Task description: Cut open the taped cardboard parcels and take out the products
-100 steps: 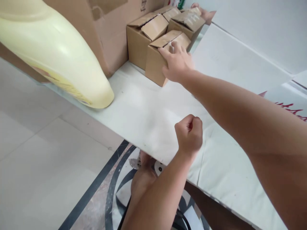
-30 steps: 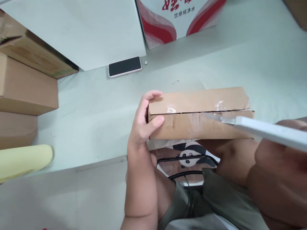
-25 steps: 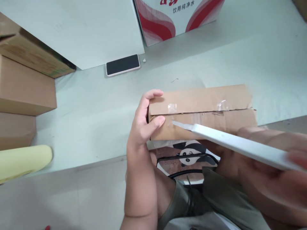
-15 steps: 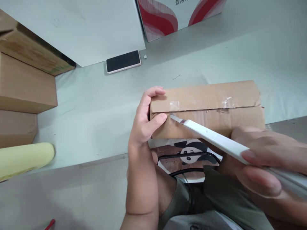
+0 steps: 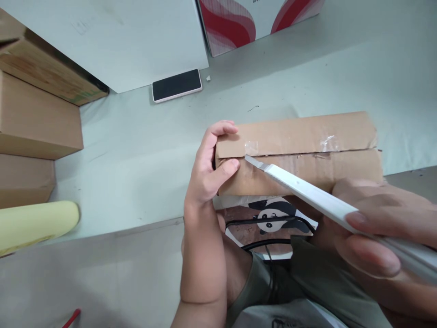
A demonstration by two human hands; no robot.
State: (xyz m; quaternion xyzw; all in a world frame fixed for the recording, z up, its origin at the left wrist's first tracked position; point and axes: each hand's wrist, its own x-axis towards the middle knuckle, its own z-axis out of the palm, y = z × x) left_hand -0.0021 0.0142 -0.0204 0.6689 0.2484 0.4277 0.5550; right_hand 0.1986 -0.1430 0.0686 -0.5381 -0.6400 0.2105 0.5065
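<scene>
A long brown cardboard box (image 5: 307,136) lies at the near edge of the pale table (image 5: 136,155), its top flaps meeting in a taped seam. My left hand (image 5: 210,168) clasps the box's left end, fingers over the top and thumb on the front. My right hand (image 5: 378,228) grips a white utility knife (image 5: 307,189). The blade tip rests at the left end of the seam, just right of my left thumb.
A phone (image 5: 176,85) lies face down behind the box. A red-and-white printed carton (image 5: 246,23) and a white board (image 5: 119,36) stand at the back. Brown boxes (image 5: 34,118) are stacked at left, above a pale yellow object (image 5: 34,225). A red tip (image 5: 71,317) shows on the floor.
About three seconds ago I reached toward small boxes elsewhere. In the last second my right hand has carried the knife from the seam's right end to its left end; my left hand stays on the box.
</scene>
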